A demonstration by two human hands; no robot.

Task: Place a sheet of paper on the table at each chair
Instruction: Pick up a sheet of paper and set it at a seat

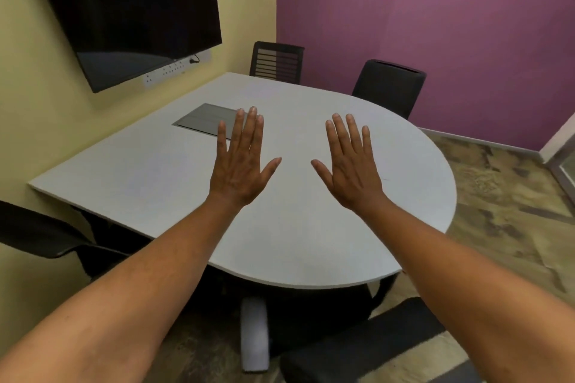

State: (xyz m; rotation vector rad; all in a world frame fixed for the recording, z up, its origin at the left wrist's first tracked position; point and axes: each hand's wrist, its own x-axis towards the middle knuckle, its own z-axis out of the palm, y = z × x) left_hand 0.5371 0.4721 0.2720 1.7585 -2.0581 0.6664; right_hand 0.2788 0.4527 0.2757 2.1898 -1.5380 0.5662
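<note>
no sheet of paper showed anywhere, so places at the chairs could go unserved if none was fetched. both the left hand (241, 171) and right hand (351, 174) hovered flat, fingers spread, holding nothing, over the smooth pale table (149, 177), rounded at its near edge, with a grey inset panel (202, 120).

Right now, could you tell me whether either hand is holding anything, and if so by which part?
Nothing is held. The left hand and right hand are both spread flat, fingers straight, above the table; no paper is in view.
</note>
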